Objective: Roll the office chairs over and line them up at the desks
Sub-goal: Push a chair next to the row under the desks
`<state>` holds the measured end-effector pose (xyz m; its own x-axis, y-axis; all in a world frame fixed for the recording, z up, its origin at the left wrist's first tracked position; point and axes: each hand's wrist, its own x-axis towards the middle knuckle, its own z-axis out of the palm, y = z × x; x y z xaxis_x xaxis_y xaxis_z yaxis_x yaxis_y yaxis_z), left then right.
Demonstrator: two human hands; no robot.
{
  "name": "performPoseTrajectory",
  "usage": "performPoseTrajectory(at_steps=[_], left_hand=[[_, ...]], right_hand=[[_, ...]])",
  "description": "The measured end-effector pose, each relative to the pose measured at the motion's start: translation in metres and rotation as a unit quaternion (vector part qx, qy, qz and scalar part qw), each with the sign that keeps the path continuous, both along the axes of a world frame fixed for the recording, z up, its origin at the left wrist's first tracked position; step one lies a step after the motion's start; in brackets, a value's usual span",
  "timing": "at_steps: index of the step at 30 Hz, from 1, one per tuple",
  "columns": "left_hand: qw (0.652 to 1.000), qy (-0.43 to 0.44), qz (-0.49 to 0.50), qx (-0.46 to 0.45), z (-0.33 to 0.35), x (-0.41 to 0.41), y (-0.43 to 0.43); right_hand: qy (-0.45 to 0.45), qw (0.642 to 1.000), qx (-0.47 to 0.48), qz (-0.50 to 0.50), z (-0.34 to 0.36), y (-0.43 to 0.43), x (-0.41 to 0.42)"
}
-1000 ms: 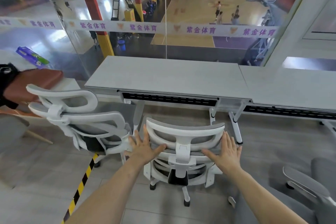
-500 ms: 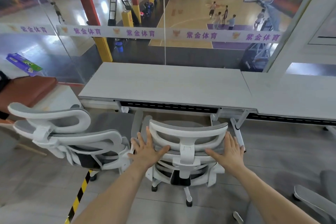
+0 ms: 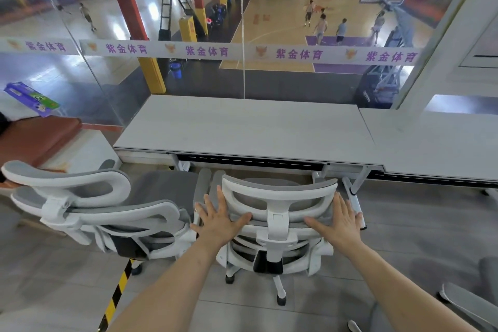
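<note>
Before the grey surface, I see both arms stretched forward, left hand and right hand flat, fingers spread, pressing the chair back.

Chair – glossy white plastic frame w/ grey mesh cloth; desk – matt pale laminate.

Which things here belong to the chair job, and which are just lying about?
Part of the job: middle chair, with the left hand and right hand flat on its back; left chair; chair at lower right; desks.
Lying about: purple box; brown cushion; striped floor tape.
</note>
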<state>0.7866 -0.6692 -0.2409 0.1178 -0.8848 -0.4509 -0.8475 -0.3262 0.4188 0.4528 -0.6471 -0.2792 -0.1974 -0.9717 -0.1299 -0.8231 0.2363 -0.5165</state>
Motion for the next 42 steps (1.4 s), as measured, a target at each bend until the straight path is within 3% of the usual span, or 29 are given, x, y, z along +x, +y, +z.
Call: performPoseTrajectory(at_steps=[25, 30, 38, 42], left_hand=[[0.998, -0.048, -0.04, -0.014, 0.001, -0.002, 0.017], [0.986, -0.112, -0.12, -0.016, 0.005, -0.01, 0.054], [0.969, -0.183, -0.158, -0.058, 0.018, -0.041, 0.145], [0.968, -0.168, -0.168, -0.086, 0.027, -0.071, 0.196]], right_hand=[[0.001, 1.0, 0.017, -0.001, 0.013, 0.032, 0.004], [0.079, 0.996, 0.021, 0.047, 0.013, 0.073, -0.008], [0.071, 0.993, 0.004, 0.092, 0.035, 0.152, -0.014], [0.068, 0.993, -0.012, 0.096, 0.041, 0.195, -0.023]])
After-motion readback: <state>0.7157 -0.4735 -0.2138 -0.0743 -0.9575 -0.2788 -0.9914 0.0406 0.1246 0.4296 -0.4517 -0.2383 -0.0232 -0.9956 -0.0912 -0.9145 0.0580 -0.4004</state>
